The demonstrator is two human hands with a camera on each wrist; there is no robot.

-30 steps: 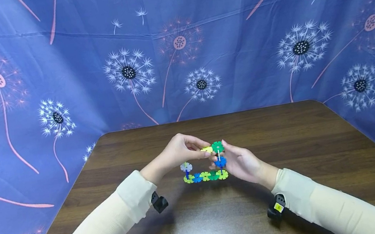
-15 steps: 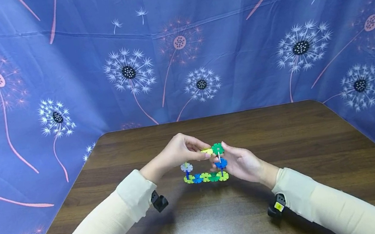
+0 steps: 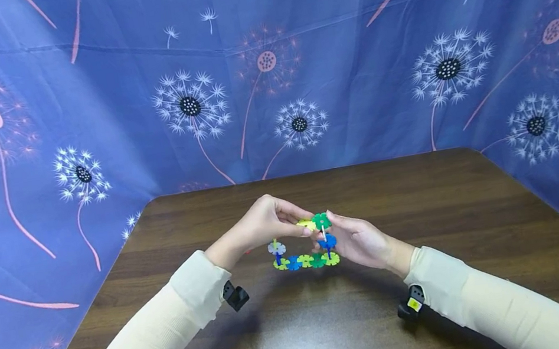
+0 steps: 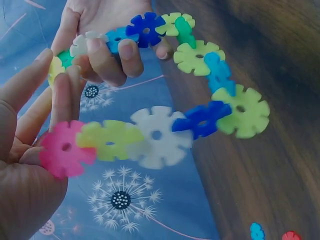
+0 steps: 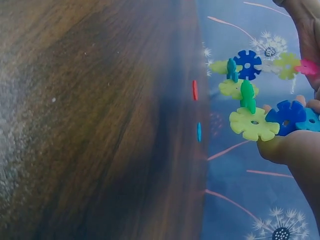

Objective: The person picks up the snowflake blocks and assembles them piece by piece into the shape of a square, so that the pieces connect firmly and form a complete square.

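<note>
A chain of slotted snowflake discs hangs between both hands above the table, bent into a nearly closed frame. My left hand (image 3: 270, 223) pinches a yellow disc (image 3: 306, 225) at one end, between thumb and fingers. Joined to it is a green disc (image 3: 321, 220), beside the right thumb tip. My right hand (image 3: 361, 240) holds that side of the chain, its fingers curled around the white and light blue discs. The chain's other end, a pink disc (image 4: 66, 155), lies close by the left palm in the left wrist view, followed by yellow, white (image 4: 157, 142) and blue discs.
Dark wooden table (image 3: 300, 320) lies under the hands. Two loose pieces are on it, one light blue (image 4: 257, 231) and one red (image 4: 291, 236), near its edge in the right wrist view. A blue dandelion-print cloth (image 3: 350, 69) hangs behind the table.
The green and yellow discs have shifted slightly left with the hands. A bit of red now shows beside the left wrist in the head view. Both hands keep their grip.
</note>
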